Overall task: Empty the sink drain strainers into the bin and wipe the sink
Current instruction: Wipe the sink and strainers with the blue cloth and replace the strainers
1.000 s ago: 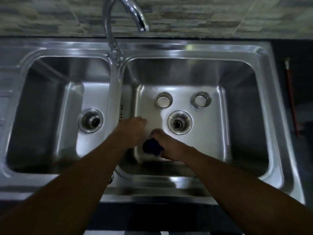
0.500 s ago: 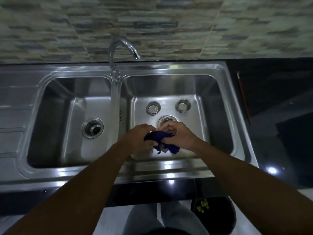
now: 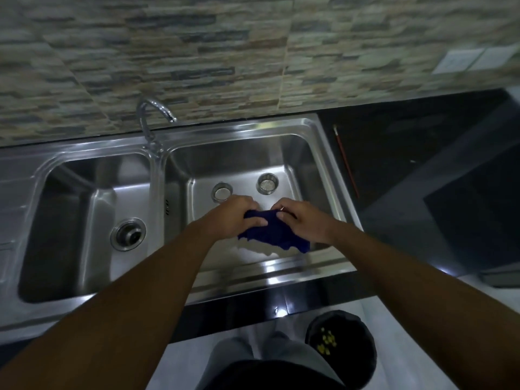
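A dark blue cloth (image 3: 277,235) hangs spread above the right basin of a steel double sink (image 3: 334,175). My left hand (image 3: 236,216) grips its left edge and my right hand (image 3: 302,219) pinches its right edge. Two round metal drain strainers (image 3: 222,191) (image 3: 267,183) sit loose on the right basin floor, just beyond my hands. The right basin's drain is hidden behind the hands and cloth. The left basin's drain (image 3: 128,234) shows with its fitting in place. A black bin (image 3: 342,344) with yellow scraps inside stands on the floor at lower right.
A curved chrome tap (image 3: 149,119) rises at the back between the basins. Black countertop (image 3: 422,164) lies right of the sink, with a thin red-handled brush (image 3: 346,161) near the sink edge. A tiled wall runs behind. My legs show below the counter front.
Both hands lifted the bunched cloth off the basin floor and pulled it open between them. The camera drew back and tilted, bringing the wall, floor and bin into view.
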Tool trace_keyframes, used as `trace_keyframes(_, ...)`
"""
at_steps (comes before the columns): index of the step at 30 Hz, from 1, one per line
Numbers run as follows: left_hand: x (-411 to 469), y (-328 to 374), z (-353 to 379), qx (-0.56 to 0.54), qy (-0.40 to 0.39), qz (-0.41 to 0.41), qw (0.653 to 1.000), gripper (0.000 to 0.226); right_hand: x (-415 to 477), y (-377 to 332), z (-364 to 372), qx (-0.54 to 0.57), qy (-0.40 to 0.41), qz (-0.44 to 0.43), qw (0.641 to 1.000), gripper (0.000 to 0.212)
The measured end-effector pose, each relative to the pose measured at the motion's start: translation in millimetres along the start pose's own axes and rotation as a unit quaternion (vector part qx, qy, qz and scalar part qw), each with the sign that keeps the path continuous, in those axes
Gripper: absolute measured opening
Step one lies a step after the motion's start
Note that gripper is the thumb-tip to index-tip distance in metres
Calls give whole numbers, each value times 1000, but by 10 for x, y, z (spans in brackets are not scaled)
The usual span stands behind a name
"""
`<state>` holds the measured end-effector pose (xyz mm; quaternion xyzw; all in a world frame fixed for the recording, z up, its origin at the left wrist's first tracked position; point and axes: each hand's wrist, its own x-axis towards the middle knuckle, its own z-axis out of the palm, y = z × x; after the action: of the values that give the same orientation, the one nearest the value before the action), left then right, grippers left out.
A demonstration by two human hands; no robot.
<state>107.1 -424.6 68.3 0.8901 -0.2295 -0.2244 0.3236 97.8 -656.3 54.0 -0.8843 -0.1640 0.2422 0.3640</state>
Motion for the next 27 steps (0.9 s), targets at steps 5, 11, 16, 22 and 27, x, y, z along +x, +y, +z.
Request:
trace_keyframes(5,255,284,86,27,-11,-21,999,20,-246,116,-344,-69,-41,-39,996,53)
trace_keyframes(11,570,681,138,110,-56,-8,992,4,-514,430,-735,-125,-7,1,992,38)
trace_keyframes(16,901,1141,200,155,-20,49,986,18,-799,741,-1152,-170,52,-41,983,34)
trace_keyframes(22,1282,1791,595,120,44,143,981,25,-1454,1249,-1568,-240,182,-52,952,41)
trace_keyframes(27,1369,1935,1359,126,-35,105,986,39,-1906,1759,-1329,-221,34,122,967,49)
